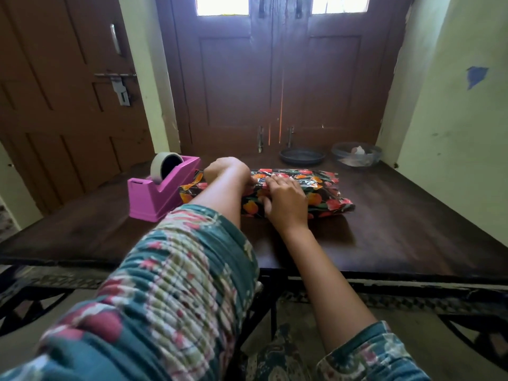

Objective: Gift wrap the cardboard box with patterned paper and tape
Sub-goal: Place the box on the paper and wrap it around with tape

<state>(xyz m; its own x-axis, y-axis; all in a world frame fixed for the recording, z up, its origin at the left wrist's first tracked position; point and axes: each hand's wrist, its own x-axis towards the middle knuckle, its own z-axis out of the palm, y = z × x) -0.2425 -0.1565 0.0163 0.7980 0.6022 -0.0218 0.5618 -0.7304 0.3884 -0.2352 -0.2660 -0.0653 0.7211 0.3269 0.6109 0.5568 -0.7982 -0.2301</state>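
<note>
The box wrapped in patterned paper [324, 193], black with orange and red flowers, lies on the dark wooden table [398, 229]. My left hand [225, 170] is on the box's left top, knuckles up, its curled fingers pinching the paper at the top seam. My right hand [286, 200] lies over the middle of the box, fingers spread on the top and thumb against the near side. The fingertips of both hands meet at the seam. Loose paper sticks out at both ends of the box. A pink tape dispenser [162, 191] with a roll of tape [165, 166] stands just left of it.
A dark round dish [302, 155] and a clear bowl [356, 154] with scraps sit at the table's far edge, against brown double doors. A yellow wall borders the table on the right. The near table edge runs across in front of my arms.
</note>
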